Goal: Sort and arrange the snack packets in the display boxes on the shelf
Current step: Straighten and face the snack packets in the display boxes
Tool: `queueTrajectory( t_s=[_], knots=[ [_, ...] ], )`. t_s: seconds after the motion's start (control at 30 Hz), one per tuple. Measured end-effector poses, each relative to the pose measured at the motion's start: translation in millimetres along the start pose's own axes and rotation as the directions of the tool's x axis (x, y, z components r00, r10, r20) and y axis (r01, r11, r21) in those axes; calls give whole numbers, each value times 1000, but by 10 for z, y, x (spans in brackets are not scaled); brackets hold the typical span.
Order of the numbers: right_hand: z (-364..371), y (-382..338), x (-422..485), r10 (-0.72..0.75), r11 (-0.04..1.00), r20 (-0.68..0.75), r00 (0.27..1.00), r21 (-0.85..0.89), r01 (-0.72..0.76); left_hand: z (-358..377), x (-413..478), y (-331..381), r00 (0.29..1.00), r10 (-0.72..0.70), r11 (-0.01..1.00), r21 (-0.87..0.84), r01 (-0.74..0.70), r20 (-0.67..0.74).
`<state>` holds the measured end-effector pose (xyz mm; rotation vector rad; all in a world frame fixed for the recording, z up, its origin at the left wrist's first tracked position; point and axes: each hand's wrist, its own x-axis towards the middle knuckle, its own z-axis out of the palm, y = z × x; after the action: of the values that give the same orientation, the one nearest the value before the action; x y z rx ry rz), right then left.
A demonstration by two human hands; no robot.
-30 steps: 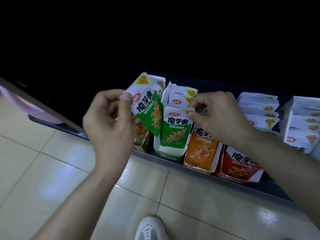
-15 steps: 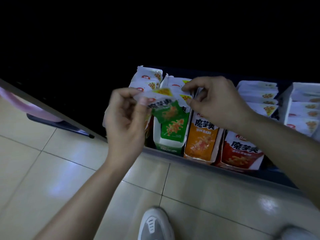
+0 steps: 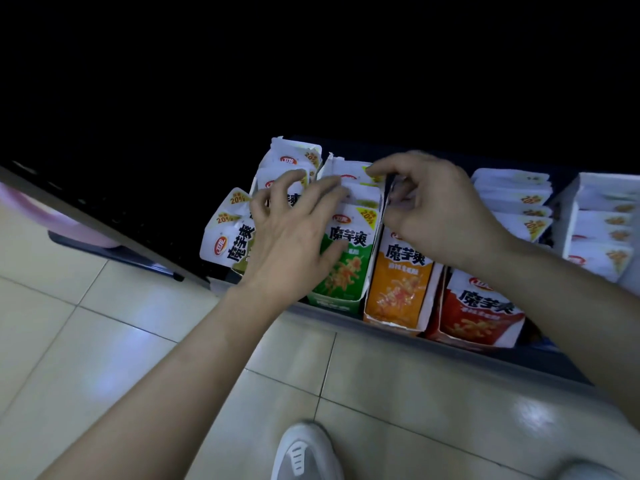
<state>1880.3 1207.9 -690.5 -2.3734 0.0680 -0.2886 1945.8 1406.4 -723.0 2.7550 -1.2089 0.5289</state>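
On the shelf [image 3: 540, 358], green-and-white snack packets [image 3: 353, 271] stand upright.

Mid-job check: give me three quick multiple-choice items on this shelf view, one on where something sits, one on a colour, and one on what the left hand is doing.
1. Which box stands directly to the right of the green display box?
A) a red one
B) an orange one
C) a blue one

2. What colour is the 20% badge on the front green packet?
A) yellow
B) pink
C) blue

3. What is the left hand doing?
A) lifting a packet clear of the shelf
B) lying with spread fingers over the top of the green display box
C) resting on the floor

Answers:
1. B: the orange display box stands right beside the green one.
2. A: the corner badge is yellow against the white top of the packet.
3. B: the fingers are straight and fanned out over the box, with nothing lifted.
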Motion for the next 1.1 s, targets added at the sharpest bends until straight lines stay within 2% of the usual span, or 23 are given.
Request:
queueTrajectory(
  t_s=[0.1, 0.2, 0.37, 0.6, 0.73, 0.83, 1.0, 1.03, 1.1],
  knots=[
    [11, 35, 25, 13, 998, 7, 1000, -57, -12, -9, 9, -4, 996, -30, 998, -49, 25, -86],
    [45, 43, 36, 47, 989, 71, 996, -145, -37, -10, 42, -1, 994, -44, 999, 15, 45, -97],
    [46, 31, 46, 68, 987, 54, 996, -150, -59, 22, 227, -29, 999, 41, 994, 106, -42, 6],
    [44, 56, 72, 73, 988, 44, 996, -136, -67, 87, 395, -106, 995, 88, 993, 72, -92, 51],
    [59, 63, 71, 45, 987, 52, 998, -155, -37, 84, 388, -112, 995, 83, 996, -18, -84, -54],
    [70, 62, 57, 21, 982, 49, 999, -189, -11, 38, 371, -108, 978, 83, 993, -69, -98, -192],
    [102, 25, 78, 13, 982, -34, 999, -186, -20, -23, 380, -138, 836, 105, 993, 11, -117, -539],
    [110, 15, 87, 13, 980, -57, 998, -196, -24, 4, 355, -125, 814, 115, 993, 39, -113, -569],
    [132, -9, 96, -6, 955, -73, 997, -295, -16, 97, 265, -99, 819, 120, 992, 46, -113, -561]
  ],
)
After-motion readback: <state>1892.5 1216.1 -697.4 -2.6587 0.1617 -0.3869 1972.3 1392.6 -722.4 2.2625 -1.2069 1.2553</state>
